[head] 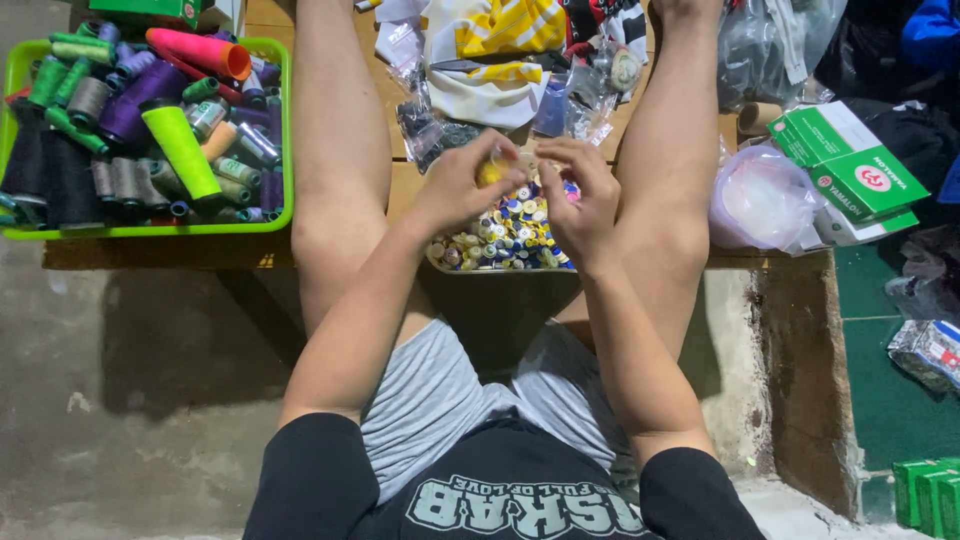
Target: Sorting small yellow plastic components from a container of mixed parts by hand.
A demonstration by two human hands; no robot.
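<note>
Yellow is the colour of the small round object (491, 170) pinched in the fingertips of the left hand (462, 185), just above the middle of the frame. It looks like a small bobbin or spool, but it is too small and too covered by the fingers to tell its long axis. The right hand (583, 200) is level with it and just to its right, fingers curled in towards it with thumb and forefinger close together; whether they touch the yellow piece or hold a thread cannot be told. The left hand is clearly the one gripping it.

Directly below both hands, toward the frame centre, sits a shallow tray (436, 262) heaped with many small bobbins in yellow, blue and white. The tray rests near the front edge of a low wooden board (400, 190), between the person's bare knees, which rise on either side of the hands and hem in sideways movement.

At the upper left, well apart from the hands, a green basket (285, 130) holds large thread cones in purple, grey, green and pink. At the upper right lie a clear plastic bag (762, 198) and green boxes (850, 165). Folded cloth and small packets crowd the top centre. Open room lies mainly straight down towards the tray.
</note>
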